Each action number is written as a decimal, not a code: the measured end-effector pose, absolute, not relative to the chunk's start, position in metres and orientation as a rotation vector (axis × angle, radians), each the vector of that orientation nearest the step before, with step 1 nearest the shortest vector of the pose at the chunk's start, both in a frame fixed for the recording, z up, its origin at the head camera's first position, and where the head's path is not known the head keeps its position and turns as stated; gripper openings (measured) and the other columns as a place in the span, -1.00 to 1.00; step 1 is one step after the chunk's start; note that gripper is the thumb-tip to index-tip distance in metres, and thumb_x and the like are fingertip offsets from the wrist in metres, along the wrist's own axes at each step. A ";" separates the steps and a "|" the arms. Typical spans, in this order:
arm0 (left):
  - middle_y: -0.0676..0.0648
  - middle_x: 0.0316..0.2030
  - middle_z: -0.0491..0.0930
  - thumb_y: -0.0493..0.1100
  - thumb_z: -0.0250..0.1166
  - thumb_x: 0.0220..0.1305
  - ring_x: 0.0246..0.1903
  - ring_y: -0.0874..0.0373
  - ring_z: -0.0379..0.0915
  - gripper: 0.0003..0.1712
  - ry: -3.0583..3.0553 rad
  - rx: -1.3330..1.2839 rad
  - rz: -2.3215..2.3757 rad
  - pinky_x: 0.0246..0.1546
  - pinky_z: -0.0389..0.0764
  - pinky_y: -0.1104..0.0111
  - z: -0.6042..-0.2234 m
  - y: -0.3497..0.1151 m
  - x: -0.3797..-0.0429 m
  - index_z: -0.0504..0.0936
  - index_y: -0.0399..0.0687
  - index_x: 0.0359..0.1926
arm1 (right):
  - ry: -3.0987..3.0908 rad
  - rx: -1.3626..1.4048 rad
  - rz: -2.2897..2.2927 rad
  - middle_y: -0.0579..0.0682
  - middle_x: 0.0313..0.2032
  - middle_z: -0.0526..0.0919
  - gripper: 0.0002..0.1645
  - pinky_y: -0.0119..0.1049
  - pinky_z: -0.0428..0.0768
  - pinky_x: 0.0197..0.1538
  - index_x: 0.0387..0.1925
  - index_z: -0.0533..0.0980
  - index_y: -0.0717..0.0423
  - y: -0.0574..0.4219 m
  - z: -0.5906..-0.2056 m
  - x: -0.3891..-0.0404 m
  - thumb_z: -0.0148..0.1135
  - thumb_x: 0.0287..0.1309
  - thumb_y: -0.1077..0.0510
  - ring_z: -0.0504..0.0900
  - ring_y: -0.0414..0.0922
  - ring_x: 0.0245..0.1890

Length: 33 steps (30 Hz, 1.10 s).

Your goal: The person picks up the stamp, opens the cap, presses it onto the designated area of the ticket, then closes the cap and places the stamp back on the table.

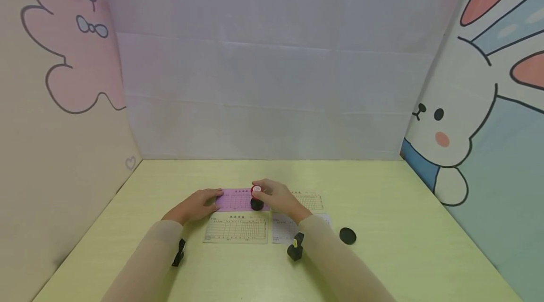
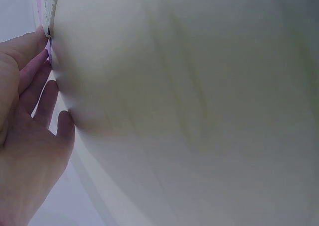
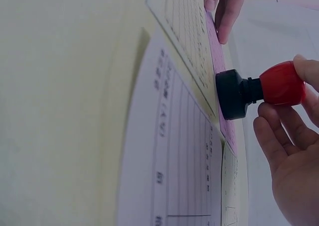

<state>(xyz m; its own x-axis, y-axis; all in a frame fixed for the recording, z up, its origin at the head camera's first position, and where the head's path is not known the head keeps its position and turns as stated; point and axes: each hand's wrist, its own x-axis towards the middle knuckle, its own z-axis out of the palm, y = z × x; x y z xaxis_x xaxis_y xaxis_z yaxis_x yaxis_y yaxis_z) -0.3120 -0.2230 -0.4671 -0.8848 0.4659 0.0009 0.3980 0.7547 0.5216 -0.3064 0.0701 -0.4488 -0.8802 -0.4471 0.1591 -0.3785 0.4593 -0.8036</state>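
A stamp (image 3: 234, 94) with a red knob and round black base stands on the pink printed form (image 1: 233, 200). My right hand (image 1: 278, 196) holds it by the red knob, thumb on one side and fingers on the other. In the right wrist view the base meets the paper, near the form's right part. My left hand (image 1: 197, 204) rests at the pink form's left edge with its fingertips on the paper and table. The left wrist view shows those fingers (image 2: 47, 104) fairly straight and spread. The stamp's underside is hidden.
A cream form (image 1: 236, 227) lies in front of the pink one. Beside it is a white form (image 1: 280, 230), partly under my right forearm, and behind that another cream form (image 1: 313, 202). A black disc (image 1: 347, 236) lies on the table at right. Printed walls enclose the table.
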 end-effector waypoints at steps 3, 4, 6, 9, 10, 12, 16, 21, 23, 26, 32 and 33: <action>-0.34 0.40 0.28 -0.19 0.22 0.46 0.41 -0.34 0.08 -0.41 2.820 0.691 0.801 0.40 0.10 -0.16 -0.468 -0.223 -0.312 0.36 -0.32 0.41 | 2.626 -0.740 -1.408 -0.08 0.04 0.64 -0.49 -0.06 0.55 0.18 0.29 0.50 -0.03 0.069 -0.449 -0.307 0.19 0.41 -0.10 0.60 -0.03 0.14; -0.35 0.40 0.28 -0.18 0.22 0.46 0.41 -0.35 0.08 -0.41 2.821 0.698 0.799 0.39 0.11 -0.17 -0.468 -0.223 -0.312 0.36 -0.32 0.40 | 2.625 -0.741 -1.408 -0.08 0.05 0.64 -0.49 -0.07 0.55 0.18 0.29 0.50 -0.01 0.069 -0.449 -0.307 0.19 0.41 -0.09 0.59 -0.02 0.15; -0.35 0.39 0.29 -0.17 0.22 0.45 0.40 -0.35 0.09 -0.41 2.823 0.703 0.793 0.39 0.11 -0.17 -0.469 -0.223 -0.313 0.36 -0.32 0.40 | 2.625 -0.741 -1.405 -0.07 0.05 0.64 -0.48 -0.07 0.55 0.19 0.29 0.49 0.01 0.069 -0.450 -0.307 0.19 0.41 -0.09 0.59 -0.01 0.15; -0.35 0.39 0.29 -0.17 0.22 0.46 0.40 -0.36 0.09 -0.41 2.822 0.712 0.788 0.39 0.11 -0.17 -0.469 -0.223 -0.312 0.36 -0.33 0.40 | 2.619 -0.744 -1.410 -0.06 0.06 0.63 -0.46 -0.06 0.54 0.20 0.30 0.49 0.05 0.070 -0.452 -0.308 0.18 0.42 -0.10 0.58 0.00 0.16; -0.35 0.40 0.28 -0.17 0.22 0.46 0.41 -0.35 0.09 -0.41 2.820 0.709 0.790 0.39 0.11 -0.17 -0.469 -0.223 -0.312 0.36 -0.33 0.40 | 2.615 -0.744 -1.413 -0.06 0.06 0.63 -0.46 -0.06 0.54 0.20 0.30 0.48 0.06 0.070 -0.453 -0.308 0.18 0.42 -0.10 0.58 0.00 0.16; -0.34 0.40 0.28 -0.18 0.22 0.46 0.41 -0.33 0.08 -0.41 2.814 0.692 0.800 0.40 0.10 -0.15 -0.468 -0.223 -0.312 0.36 -0.32 0.41 | 2.612 -0.745 -1.420 -0.07 0.06 0.63 -0.46 -0.06 0.54 0.20 0.30 0.48 0.06 0.070 -0.454 -0.308 0.18 0.42 -0.10 0.58 0.00 0.16; -0.34 0.40 0.29 -0.18 0.21 0.46 0.41 -0.33 0.08 -0.42 2.815 0.690 0.802 0.40 0.10 -0.15 -0.467 -0.222 -0.311 0.36 -0.32 0.40 | 2.607 -0.755 -1.433 -0.07 0.03 0.64 -0.45 -0.05 0.55 0.19 0.30 0.48 0.10 0.070 -0.456 -0.309 0.18 0.43 -0.09 0.59 0.00 0.15; -0.34 0.40 0.29 -0.16 0.22 0.46 0.41 -0.34 0.08 -0.41 2.815 0.696 0.789 0.39 0.11 -0.16 -0.467 -0.221 -0.311 0.36 -0.32 0.40 | 2.609 -0.759 -1.433 -0.06 0.04 0.64 -0.45 -0.05 0.54 0.19 0.31 0.47 0.12 0.070 -0.457 -0.307 0.18 0.43 -0.06 0.59 0.00 0.14; -0.33 0.40 0.28 -0.16 0.22 0.46 0.42 -0.34 0.07 -0.40 2.811 0.688 0.791 0.40 0.10 -0.15 -0.467 -0.221 -0.312 0.36 -0.31 0.41 | 2.605 -0.756 -1.437 -0.04 0.07 0.64 -0.45 -0.05 0.53 0.21 0.31 0.47 0.12 0.070 -0.456 -0.306 0.19 0.43 -0.05 0.58 0.00 0.17; -0.33 0.40 0.28 -0.16 0.22 0.46 0.41 -0.34 0.08 -0.41 2.811 0.686 0.788 0.40 0.11 -0.16 -0.467 -0.221 -0.311 0.36 -0.31 0.40 | 2.603 -0.754 -1.448 -0.02 0.12 0.63 -0.46 -0.04 0.51 0.24 0.31 0.47 0.13 0.069 -0.456 -0.306 0.19 0.43 -0.03 0.57 0.02 0.19; -0.35 0.39 0.29 -0.19 0.21 0.46 0.40 -0.35 0.09 -0.43 2.817 0.711 0.804 0.39 0.11 -0.17 -0.464 -0.222 -0.309 0.37 -0.34 0.39 | 2.632 -0.740 -1.424 0.01 0.14 0.62 -0.47 -0.07 0.52 0.22 0.30 0.47 0.14 0.066 -0.454 -0.305 0.17 0.44 -0.04 0.59 0.01 0.16; -0.35 0.39 0.29 -0.20 0.21 0.46 0.40 -0.35 0.09 -0.43 2.817 0.709 0.809 0.39 0.10 -0.16 -0.464 -0.222 -0.309 0.36 -0.34 0.39 | 2.638 -0.745 -1.417 0.01 0.13 0.62 -0.48 -0.07 0.54 0.21 0.30 0.47 0.14 0.065 -0.453 -0.305 0.16 0.45 -0.03 0.60 0.01 0.14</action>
<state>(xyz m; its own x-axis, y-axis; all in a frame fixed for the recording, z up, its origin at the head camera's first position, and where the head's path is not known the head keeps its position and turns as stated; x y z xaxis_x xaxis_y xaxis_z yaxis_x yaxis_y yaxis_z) -0.3089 -0.2219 -0.4636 -0.8818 0.4716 0.0081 0.4039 0.7462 0.5292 -0.3050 0.0654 -0.4534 -0.8819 -0.4384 0.1734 -0.3867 0.4622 -0.7981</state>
